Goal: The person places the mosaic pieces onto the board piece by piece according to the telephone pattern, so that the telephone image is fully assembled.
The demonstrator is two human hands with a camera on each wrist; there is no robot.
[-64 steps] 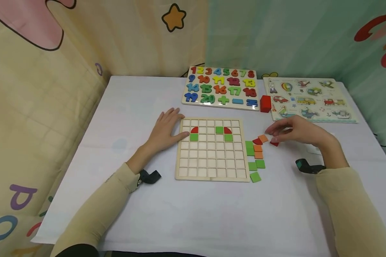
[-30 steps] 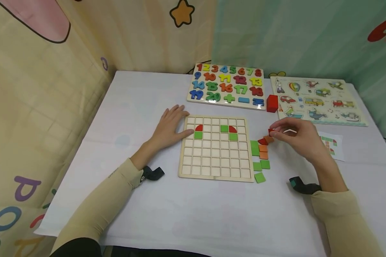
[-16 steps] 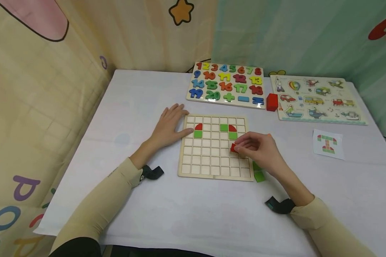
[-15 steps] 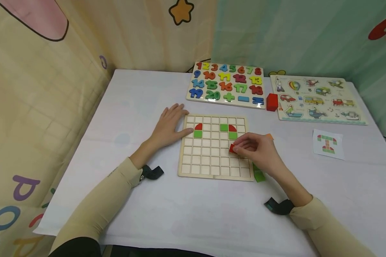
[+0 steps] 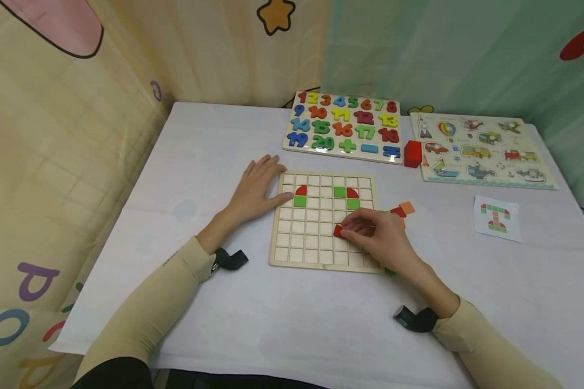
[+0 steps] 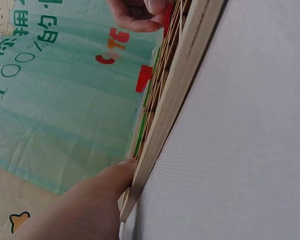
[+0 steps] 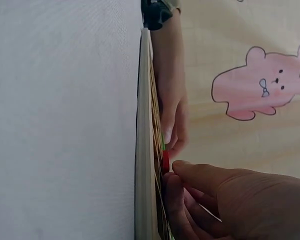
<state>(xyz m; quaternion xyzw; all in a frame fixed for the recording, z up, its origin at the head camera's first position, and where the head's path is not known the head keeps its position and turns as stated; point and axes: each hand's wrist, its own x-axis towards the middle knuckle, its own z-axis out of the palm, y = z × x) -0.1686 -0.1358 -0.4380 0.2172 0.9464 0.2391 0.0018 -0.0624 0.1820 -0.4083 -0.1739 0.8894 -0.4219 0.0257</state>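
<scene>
Grid board point(image 5: 312, 227): lies flat on the white-covered desk point(image 5: 253, 324), in front of you, its cells mostly bare.
Picture board point(image 5: 501, 170): lies at the far right of the desk, printed with vehicles.
Number board point(image 5: 331, 152): lies behind the grid board, with bright numerals across it.
Right hand point(image 5: 382, 232): your grip is narrow, thumb and fingertips pinching the red piece over the grid board.
Left hand point(image 5: 255, 192): your grip is wide and relaxed, fingers straight near the far left corner, thumb resting over the grid board's left rim.
Pattern card point(image 5: 497, 219): lies well to the right of the grid board, showing a green, red and orange figure.
Red block point(image 5: 412, 154): stands between the number board and the picture board.
Set pieces: three green squares point(image 5: 339, 192) and two red quarter-rounds point(image 5: 352, 193) sit in cells in the far half.
Loose pieces: orange point(image 5: 407, 207), red point(image 5: 398, 212) and green point(image 5: 390, 272) ones lie just right of the grid board, some partly hidden by your right hand.
Red piece point(image 5: 338, 231): at your fingertips, over the near half, right of centre; you cannot tell whether it touches a cell.
</scene>
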